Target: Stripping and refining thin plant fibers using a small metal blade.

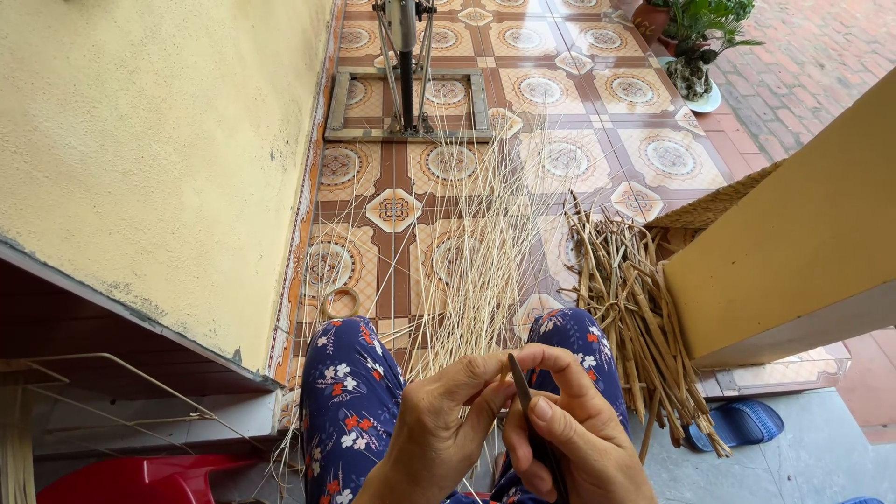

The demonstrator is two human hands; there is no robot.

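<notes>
Pale straw strips [467, 243] — blue floral trousers [350, 401]

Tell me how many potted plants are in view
2. One potted plant stands on a white dish at the top right, on the tiled floor's edge; a second pot sits just left of it, cut off by the frame. Others may lie out of view.

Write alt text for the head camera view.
Seen from above, the left hand pinches thin pale straw strands that fan out over a patterned tiled floor, while the right hand holds a slim dark blade against them. A bundle of coarser dried reeds lies to the right.
</notes>
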